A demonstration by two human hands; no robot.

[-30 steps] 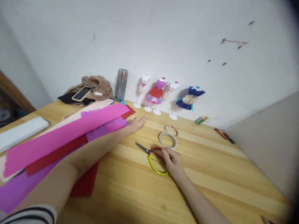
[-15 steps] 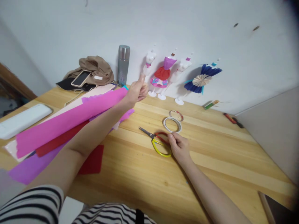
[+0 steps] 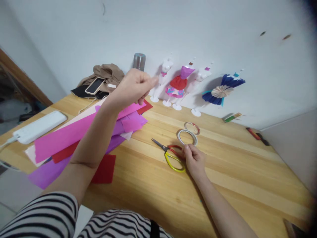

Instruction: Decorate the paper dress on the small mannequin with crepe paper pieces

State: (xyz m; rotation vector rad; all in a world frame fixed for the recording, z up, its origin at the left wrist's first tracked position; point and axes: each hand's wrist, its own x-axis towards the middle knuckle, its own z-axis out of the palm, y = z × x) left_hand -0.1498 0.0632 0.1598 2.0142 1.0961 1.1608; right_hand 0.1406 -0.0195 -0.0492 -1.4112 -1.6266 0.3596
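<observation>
My left hand [image 3: 135, 86] is raised over the far end of the coloured paper strips, fingers curled in and thumb side toward the small dress forms. Whether anything is inside its grip is hidden. On top of the pile lies a long magenta strip [image 3: 65, 134], with purple paper [image 3: 47, 172] and red paper beneath. My right hand [image 3: 195, 159] rests closed on the table, right beside the handles of a pair of scissors [image 3: 166, 149]. The scissors have one red and one yellow handle; their blades point left. What the right fingers hold, if anything, I cannot see.
Two tape rolls, one white [image 3: 187, 130], lie beyond the scissors. Several dress forms, one in a blue dress [image 3: 220, 90], stand along the wall. A flask [image 3: 139, 61], a phone [image 3: 95, 86] on a brown cap [image 3: 107, 73], and a white power strip [image 3: 41, 127] are to the left.
My left hand has lifted and drawn back from the dress forms, turning so the thumb no longer points up. The view has shifted slightly; the right hand stays beside the scissors.
</observation>
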